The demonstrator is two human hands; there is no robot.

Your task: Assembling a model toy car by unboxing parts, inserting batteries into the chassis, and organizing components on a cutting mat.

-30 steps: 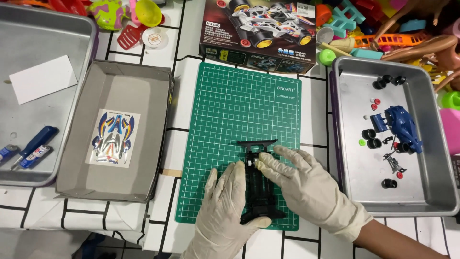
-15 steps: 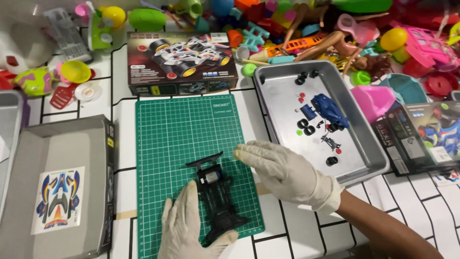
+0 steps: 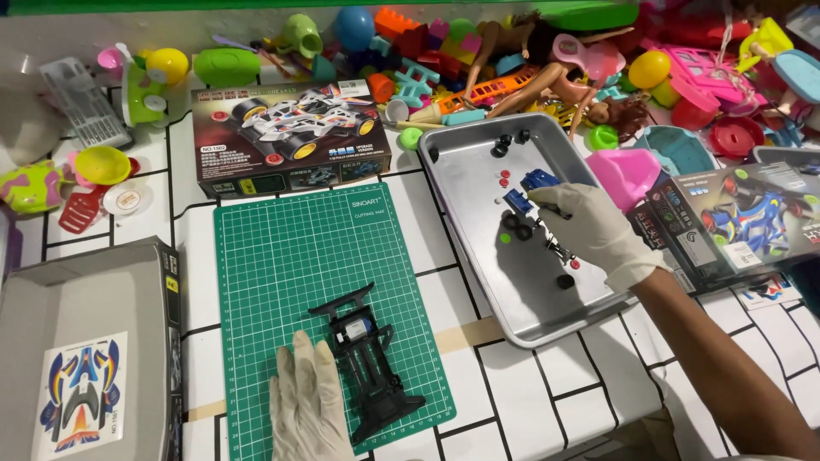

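Note:
A black toy car chassis [image 3: 366,363] lies on the green cutting mat [image 3: 303,265]. My left hand [image 3: 309,410], in a white glove, rests flat on the mat against the chassis' left side, fingers apart. My right hand [image 3: 589,226], also gloved, reaches into the metal tray [image 3: 478,154] at the right. Its fingers curl over a blue car body part [image 3: 530,188] and small black wheels [image 3: 516,224]; whether it grips anything is hidden.
A toy car kit box [image 3: 290,137] stands behind the mat. A grey cardboard tray [image 3: 51,299] with a sticker sheet [image 3: 81,397] is at the left. A second kit box [image 3: 735,218] lies at the right. Several colourful plastic toys [image 3: 530,60] crowd the back.
My right hand left the chassis and moved right into the metal tray. The view shifted right; my left hand stays beside the chassis.

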